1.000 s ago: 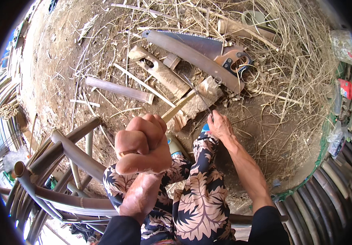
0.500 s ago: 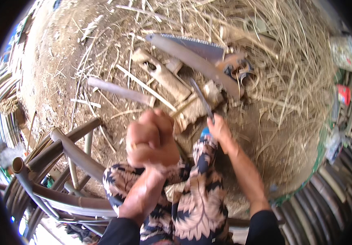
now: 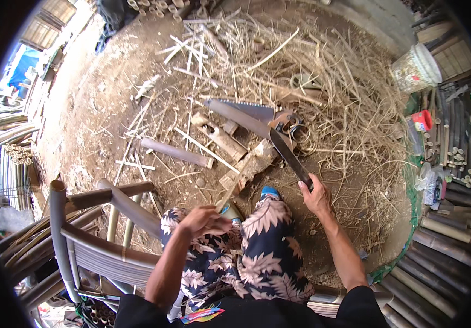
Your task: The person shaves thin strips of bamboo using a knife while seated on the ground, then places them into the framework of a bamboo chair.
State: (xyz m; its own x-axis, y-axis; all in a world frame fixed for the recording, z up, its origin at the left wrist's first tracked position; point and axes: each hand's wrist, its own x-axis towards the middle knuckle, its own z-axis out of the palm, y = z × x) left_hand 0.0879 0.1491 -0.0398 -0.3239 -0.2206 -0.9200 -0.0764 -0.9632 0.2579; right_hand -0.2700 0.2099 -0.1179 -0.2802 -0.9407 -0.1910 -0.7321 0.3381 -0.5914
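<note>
A thin bamboo strip [image 3: 234, 188] is held in the clenched grip of the left hand [image 3: 205, 221] above the flower-patterned knee; its far end rests on a wooden chopping block [image 3: 249, 167] on the dirt ground [image 3: 99, 115]. The handle of a long-bladed knife [image 3: 285, 150] is grasped in the closed grip of the right hand [image 3: 316, 198], the blade lying across the block's far end (just in front of a hand saw [image 3: 241, 112]). A bamboo chair [image 3: 82, 240] stands to the left
</note>
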